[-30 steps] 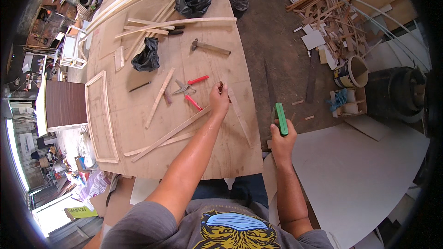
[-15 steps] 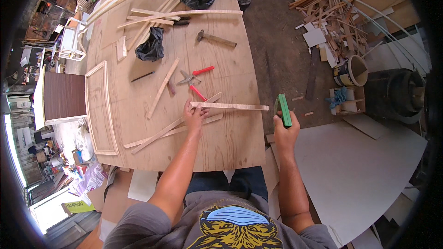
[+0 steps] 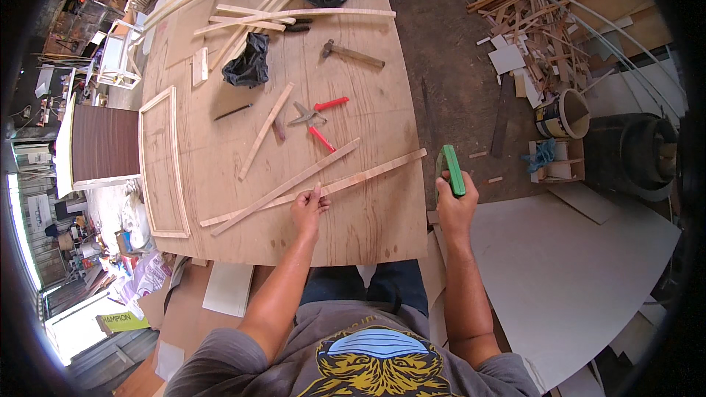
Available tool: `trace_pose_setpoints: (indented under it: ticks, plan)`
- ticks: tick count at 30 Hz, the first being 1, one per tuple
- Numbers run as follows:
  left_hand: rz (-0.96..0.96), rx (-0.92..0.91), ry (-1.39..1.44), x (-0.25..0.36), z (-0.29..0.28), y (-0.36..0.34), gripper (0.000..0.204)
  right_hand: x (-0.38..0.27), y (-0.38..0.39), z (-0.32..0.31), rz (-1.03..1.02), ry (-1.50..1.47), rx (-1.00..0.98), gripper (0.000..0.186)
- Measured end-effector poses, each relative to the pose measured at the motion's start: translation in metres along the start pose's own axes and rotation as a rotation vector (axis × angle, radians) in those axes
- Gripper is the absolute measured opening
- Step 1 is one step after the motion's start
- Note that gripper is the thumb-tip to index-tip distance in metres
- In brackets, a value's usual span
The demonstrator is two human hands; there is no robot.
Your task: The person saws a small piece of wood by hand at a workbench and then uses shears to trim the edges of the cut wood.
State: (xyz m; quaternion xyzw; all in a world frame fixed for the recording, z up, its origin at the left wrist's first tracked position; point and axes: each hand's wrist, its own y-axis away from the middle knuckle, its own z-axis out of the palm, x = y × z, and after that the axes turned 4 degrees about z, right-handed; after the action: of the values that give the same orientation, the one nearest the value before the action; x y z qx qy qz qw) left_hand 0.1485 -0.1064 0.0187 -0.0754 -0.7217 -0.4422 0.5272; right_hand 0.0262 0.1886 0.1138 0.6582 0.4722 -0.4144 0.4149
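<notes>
Wood strip [image 3: 386,167] sits pinched in the left grip [image 3: 307,210]; right grip [image 3: 457,204] encircles green tool [image 3: 453,167]; open box [image 3: 575,153] carries blue bundle [image 3: 543,154].

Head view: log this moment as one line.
left hand: at long strip | right hand: holding green tool | hammer: on table

Dusty brown floor [image 3: 457,81], bright opening [image 3: 73,329] (lower left)

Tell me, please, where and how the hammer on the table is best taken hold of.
Probably by the outer half of its handle, coming from the right: the hammer lies with its head to the left, and the slim, straight handle points right, uncovered.
</notes>
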Motion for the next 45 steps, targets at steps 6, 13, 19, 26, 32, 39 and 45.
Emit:
trace_pose_setpoints:
  ticks: [6, 13, 19, 26, 32, 39, 45]
  plan:
    - [0.045, -0.027, -0.141, -0.001, 0.004, -0.007, 0.030, 0.001, 0.004, -0.006, 0.089, -0.051, -0.011, 0.011]
    - [0.041, -0.085, -0.210, -0.007, -0.004, 0.004, 0.028, 0.008, 0.005, -0.016, 0.110, -0.042, 0.000, 0.011]
    - [0.042, -0.242, -0.395, -0.020, -0.008, 0.019, 0.028, 0.009, 0.004, -0.022, 0.186, -0.062, -0.008, 0.012]
    - [0.342, -0.187, -0.810, -0.042, -0.011, 0.018, 0.043, 0.008, 0.001, -0.025, 0.255, -0.041, -0.014, 0.015]
    - [0.486, -0.286, -1.317, -0.018, -0.005, 0.030, 0.045, 0.017, -0.001, -0.024, 0.252, -0.049, -0.028, 0.016]
    - [0.523, -0.288, -1.649, 0.008, 0.008, 0.025, 0.060, 0.014, -0.003, -0.015, 0.287, -0.065, -0.050, 0.017]
    - [0.395, -0.337, -1.837, 0.030, 0.022, 0.020, 0.061, 0.019, -0.003, -0.004, 0.155, -0.075, -0.024, 0.015]
